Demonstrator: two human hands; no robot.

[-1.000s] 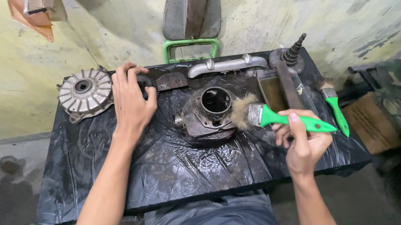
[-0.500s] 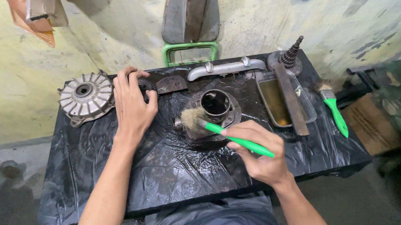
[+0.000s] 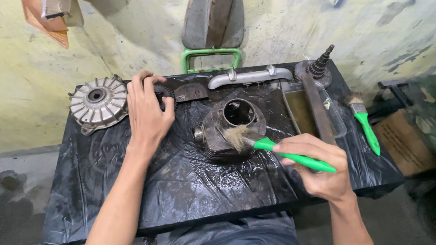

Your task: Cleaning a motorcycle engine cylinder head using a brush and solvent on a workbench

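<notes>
A greasy metal engine cylinder (image 3: 230, 124) with a round bore lies in the middle of a table wrapped in black plastic (image 3: 181, 185). My right hand (image 3: 317, 168) grips a green-handled paintbrush (image 3: 280, 151), whose bristles touch the cylinder's near side. My left hand (image 3: 148, 114) rests flat on the table at the back left, its fingers over a dark gear (image 3: 165, 93) that is partly hidden.
A finned round metal hub (image 3: 98, 102) sits at the back left. A curved grey pipe (image 3: 249, 76), a dark plate (image 3: 191, 92), a geared shaft (image 3: 319, 66), a tray of dark liquid (image 3: 303, 113) with a flat bar across it, and a second green brush (image 3: 363, 123) lie along the back and right. A cardboard box (image 3: 406, 141) stands off the right edge.
My right hand carried the brush from the tray on the right over to the cylinder, and the bristles now sit on its near side. My left hand stayed put.
</notes>
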